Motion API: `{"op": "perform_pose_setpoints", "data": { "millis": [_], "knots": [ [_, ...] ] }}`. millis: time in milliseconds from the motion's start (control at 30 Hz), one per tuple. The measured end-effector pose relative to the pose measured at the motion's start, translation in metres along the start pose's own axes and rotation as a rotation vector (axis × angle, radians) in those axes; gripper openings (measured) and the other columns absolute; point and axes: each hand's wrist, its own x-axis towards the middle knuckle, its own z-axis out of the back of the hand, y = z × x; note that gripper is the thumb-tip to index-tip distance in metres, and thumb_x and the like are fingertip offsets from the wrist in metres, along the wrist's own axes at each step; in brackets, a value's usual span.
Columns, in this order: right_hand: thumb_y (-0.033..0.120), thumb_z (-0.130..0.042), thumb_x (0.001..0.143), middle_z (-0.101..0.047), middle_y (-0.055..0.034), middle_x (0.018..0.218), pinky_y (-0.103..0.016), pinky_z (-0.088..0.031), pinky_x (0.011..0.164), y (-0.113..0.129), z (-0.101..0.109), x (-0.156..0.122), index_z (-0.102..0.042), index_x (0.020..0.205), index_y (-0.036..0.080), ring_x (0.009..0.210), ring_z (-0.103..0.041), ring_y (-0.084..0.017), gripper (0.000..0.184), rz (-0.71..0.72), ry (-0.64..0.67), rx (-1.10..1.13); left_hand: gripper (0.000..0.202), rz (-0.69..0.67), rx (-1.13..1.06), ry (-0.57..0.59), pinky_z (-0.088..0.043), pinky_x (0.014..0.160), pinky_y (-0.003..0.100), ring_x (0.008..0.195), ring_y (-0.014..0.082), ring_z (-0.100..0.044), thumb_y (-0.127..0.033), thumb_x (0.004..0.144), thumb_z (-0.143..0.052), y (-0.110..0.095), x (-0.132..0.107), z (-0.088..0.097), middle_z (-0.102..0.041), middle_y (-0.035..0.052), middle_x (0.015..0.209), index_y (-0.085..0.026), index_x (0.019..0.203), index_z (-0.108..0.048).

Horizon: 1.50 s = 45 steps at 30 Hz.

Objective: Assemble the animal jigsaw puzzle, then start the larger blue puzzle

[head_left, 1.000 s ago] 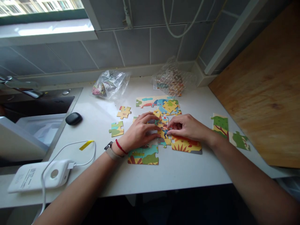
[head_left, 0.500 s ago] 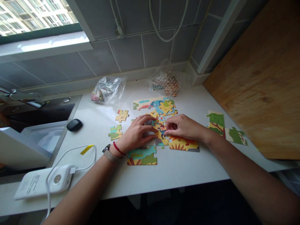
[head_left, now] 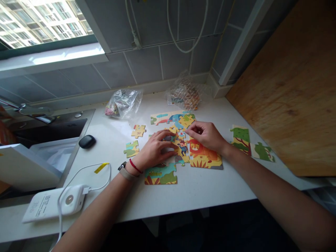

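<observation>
The lion jigsaw section (head_left: 206, 155), orange on yellow, lay flat and picture up on the bench (head_left: 210, 192), just right of the figure section (head_left: 183, 148) with its small person in blue. The teal crocodile section (head_left: 160, 174) lay nearer, partly hidden; beyond lay the elephant section (head_left: 168, 118), a yellow-green piece (head_left: 187, 120) over its right part. Two loose pieces (head_left: 138, 131) lay leftward, green tree pieces (head_left: 240, 133) well apart rightward.
</observation>
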Motion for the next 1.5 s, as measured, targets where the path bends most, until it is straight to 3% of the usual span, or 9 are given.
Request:
{"op": "perform_pose_setpoints", "data": {
  "millis": [167,700,800,1000,1100,1200,1300,1400,1500],
  "knots": [
    [0.06,-0.08,0.079,-0.06,0.0022,0.062,-0.026,-0.038,0.051,-0.005,0.006,0.009,-0.067,0.074,0.019,0.054,-0.049,-0.012,0.043,-0.043,-0.171,0.146,0.014,-0.011,-0.005,0.008,-0.05,0.112,0.053,0.133,0.0284,-0.057,-0.036,0.097,-0.074,0.001,0.0,0.001,-0.064,0.0086,0.139,-0.028,0.106,-0.081],
    [0.064,-0.082,0.075,-0.059,0.0027,0.06,-0.025,-0.037,0.047,-0.005,0.003,0.011,-0.068,0.073,0.019,0.052,-0.049,-0.011,0.048,-0.064,-0.167,0.184,0.015,0.005,-0.005,0.015,-0.05,0.114,0.053,0.134,0.0281,-0.057,-0.037,0.098,-0.073,0.0,-0.001,0.001,-0.064,0.0076,0.139,-0.028,0.108,-0.079],
    [0.062,-0.086,0.072,-0.06,0.0026,0.06,-0.025,-0.037,0.046,-0.006,0.004,0.011,-0.069,0.074,0.019,0.051,-0.049,-0.011,0.047,-0.087,-0.178,0.211,0.025,0.007,-0.015,0.012,-0.051,0.112,0.052,0.133,0.0282,-0.059,-0.039,0.097,-0.073,0.002,-0.001,0.003,-0.065,0.0101,0.137,-0.026,0.118,-0.075],
    [0.065,-0.083,0.074,-0.055,0.0051,0.053,-0.024,-0.031,0.04,-0.008,0.009,0.012,-0.067,0.076,0.02,0.043,-0.041,-0.009,0.048,-0.158,-0.28,0.308,0.05,0.118,0.057,-0.135,-0.048,0.118,0.056,0.139,0.0303,-0.055,-0.035,0.098,-0.071,0.017,-0.007,0.006,-0.062,0.013,0.143,-0.024,0.145,-0.056],
    [0.066,-0.084,0.072,-0.054,0.0057,0.053,-0.024,-0.031,0.04,-0.009,0.011,0.014,-0.065,0.075,0.021,0.043,-0.04,-0.009,0.049,-0.175,-0.328,0.344,0.06,0.159,0.091,-0.112,-0.044,0.121,0.058,0.148,0.0324,-0.046,-0.033,0.099,-0.068,0.021,-0.01,0.005,-0.059,0.0131,0.149,-0.025,0.154,-0.045],
    [0.066,-0.082,0.074,-0.054,0.0058,0.054,-0.024,-0.033,0.041,-0.012,0.013,0.016,-0.064,0.076,0.021,0.043,-0.041,-0.01,0.048,-0.184,-0.359,0.347,0.061,0.185,0.091,-0.082,-0.045,0.12,0.056,0.147,0.0325,-0.048,-0.034,0.1,-0.067,0.022,-0.011,0.005,-0.059,0.0142,0.147,-0.024,0.155,-0.044],
    [0.062,-0.077,0.081,-0.059,0.0027,0.061,-0.026,-0.043,0.049,-0.02,0.014,0.016,-0.066,0.077,0.021,0.051,-0.05,-0.013,0.043,-0.127,-0.398,0.216,0.061,0.219,0.092,-0.085,-0.048,0.117,0.054,0.141,0.0324,-0.053,-0.037,0.099,-0.069,0.021,-0.012,0.005,-0.057,0.0147,0.146,-0.025,0.154,-0.045],
    [0.055,-0.073,0.085,-0.072,-0.0061,0.088,-0.036,-0.056,0.076,-0.027,0.013,0.017,-0.074,0.087,0.021,0.083,-0.067,-0.022,0.035,0.026,-0.377,-0.096,0.06,0.225,0.097,-0.092,-0.049,0.115,0.054,0.138,0.0322,-0.054,-0.037,0.098,-0.071,0.02,-0.012,0.004,-0.057,0.0144,0.145,-0.024,0.152,-0.048],
    [0.049,-0.074,0.085,-0.071,-0.0125,0.12,-0.047,-0.052,0.104,-0.031,0.009,0.019,-0.077,0.114,0.021,0.115,-0.064,-0.031,0.041,0.134,-0.256,-0.369,0.054,0.201,0.094,-0.113,-0.051,0.112,0.054,0.133,0.0312,-0.057,-0.036,0.097,-0.072,0.019,-0.011,0.004,-0.059,0.0131,0.141,-0.025,0.146,-0.053]
  ]
}}
